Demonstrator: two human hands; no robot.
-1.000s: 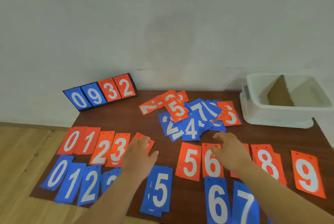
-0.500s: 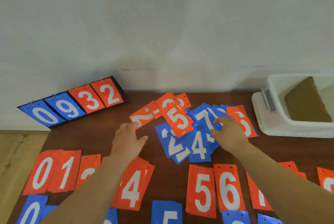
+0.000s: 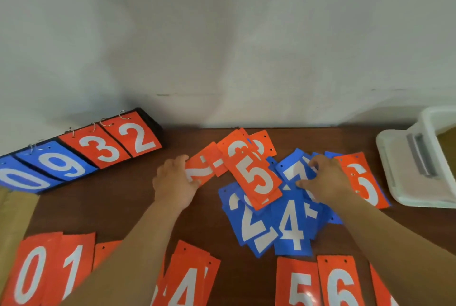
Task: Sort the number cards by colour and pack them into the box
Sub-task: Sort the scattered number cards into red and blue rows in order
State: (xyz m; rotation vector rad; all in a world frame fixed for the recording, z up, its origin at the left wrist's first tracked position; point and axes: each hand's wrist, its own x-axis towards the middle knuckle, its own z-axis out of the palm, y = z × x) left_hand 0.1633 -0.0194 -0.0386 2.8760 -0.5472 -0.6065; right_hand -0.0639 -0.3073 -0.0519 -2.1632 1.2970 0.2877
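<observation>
Moving up to the unsorted pile [image 3: 256, 177], left fingers [image 3: 179, 161] pinch an orange number card [image 3: 204, 172], right fingers [image 3: 314, 164] a blue 7 card [image 3: 293, 172].

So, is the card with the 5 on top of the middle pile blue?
No, the 5 card on top of that pile is orange and lies over blue cards.
</observation>
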